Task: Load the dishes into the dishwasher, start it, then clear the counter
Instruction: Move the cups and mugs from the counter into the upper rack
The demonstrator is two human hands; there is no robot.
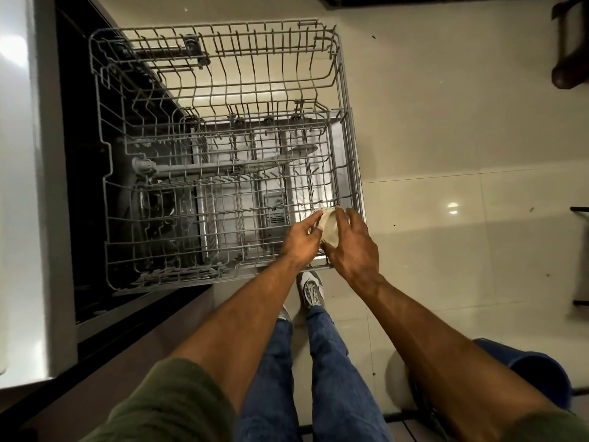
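The dishwasher stands open with its grey wire upper rack [102, 129] pulled out over the floor; a lower rack [223, 199] and the open door show through it. A small cream bowl [330, 228] is held at the rack's near right corner, turned on its side. My left hand [301, 240] grips its left rim and my right hand [353, 247] curls over its right side. No other dishes sit in the racks.
The dark dishwasher cavity [83, 186] and steel front [47, 218] lie to the left. Pale tiled floor [446, 154] spreads right. A blue bin [538, 371] is at lower right, dark furniture legs [570, 59] at upper right. My legs and shoes [310, 291] stand below the rack.
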